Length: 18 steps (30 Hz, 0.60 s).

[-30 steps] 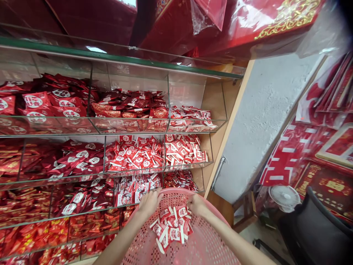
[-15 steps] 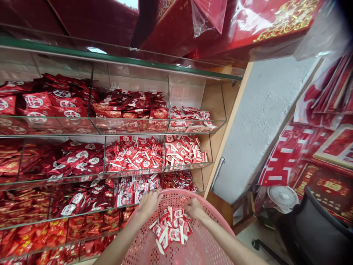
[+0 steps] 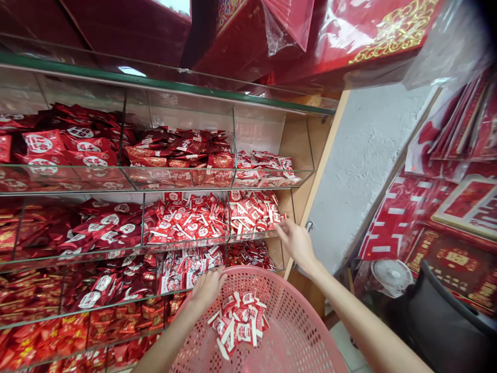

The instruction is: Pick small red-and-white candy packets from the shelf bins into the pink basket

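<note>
A pink perforated plastic basket is tilted toward me at the bottom. My left hand has its fingers closed over the basket's far left rim. Inside the basket lies a small pile of red-and-white candy packets. My right hand is beyond the rim, at the front right corner of a shelf compartment holding more red-and-white packets. Its fingers are stretched out and partly spread close to the nearest packets; contact is hard to make out.
Glass-fronted shelves filled with red packets span the left and centre. Large red boxes sit above on a glass shelf. To the right are a grey-white wall, red wedding decorations and a black chair.
My right hand has left the inside of the basket and moved up and right to the shelf compartment. My left hand stays on the rim. The packets in the basket look the same.
</note>
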{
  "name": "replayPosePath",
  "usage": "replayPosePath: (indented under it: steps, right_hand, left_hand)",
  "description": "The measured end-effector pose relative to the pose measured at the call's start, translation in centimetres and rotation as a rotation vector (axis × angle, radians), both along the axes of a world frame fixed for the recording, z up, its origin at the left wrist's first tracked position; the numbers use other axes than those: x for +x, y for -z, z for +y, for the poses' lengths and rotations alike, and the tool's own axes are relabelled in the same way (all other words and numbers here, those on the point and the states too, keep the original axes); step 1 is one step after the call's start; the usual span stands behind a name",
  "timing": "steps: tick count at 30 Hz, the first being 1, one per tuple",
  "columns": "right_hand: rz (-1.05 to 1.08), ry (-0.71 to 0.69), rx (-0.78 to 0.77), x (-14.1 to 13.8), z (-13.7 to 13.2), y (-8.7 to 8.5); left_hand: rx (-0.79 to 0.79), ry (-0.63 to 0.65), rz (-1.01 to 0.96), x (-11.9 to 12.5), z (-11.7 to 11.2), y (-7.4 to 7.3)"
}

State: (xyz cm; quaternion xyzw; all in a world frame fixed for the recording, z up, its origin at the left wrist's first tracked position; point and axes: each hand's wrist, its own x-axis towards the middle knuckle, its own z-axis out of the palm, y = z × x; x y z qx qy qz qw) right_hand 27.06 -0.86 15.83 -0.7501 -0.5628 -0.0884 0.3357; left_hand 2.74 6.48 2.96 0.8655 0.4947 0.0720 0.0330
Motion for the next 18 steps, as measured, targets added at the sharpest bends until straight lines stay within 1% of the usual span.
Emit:
replayPosePath:
  steps: [2, 4, 7, 10, 14, 18]
  right_hand:
    - [-0.115, 0.157, -0.025, 1.3, 0.6, -2.1]
    - [-0.191, 0.255, -0.125, 2.1, 1.2, -3.1]
    - [-0.254, 0.284, -0.267, 2.5, 2.1, -3.1]
    - [-0.300, 0.275, -0.311, 2.3, 2.6, -2.5]
    - [-0.300, 0.280, -0.296, 2.3, 2.6, -2.3]
    - [-0.278, 0.317, -0.213, 2.7, 1.8, -3.1]
  left_hand:
    - [-0.006, -0.004, -0.002, 0.0, 0.0, 0.0]
    - [-0.021, -0.004, -0.005, 0.0, -0.1, -0.2]
    - [-0.042, -0.001, -0.003, 0.0, -0.2, -0.5]
    - [-0.037, -0.009, 0.004, 0.1, -0.3, -0.5]
    - [-0.012, -0.003, -0.001, 0.1, -0.2, -0.2]
    - [-0.023, -0.001, -0.003, 0.0, -0.2, -0.2]
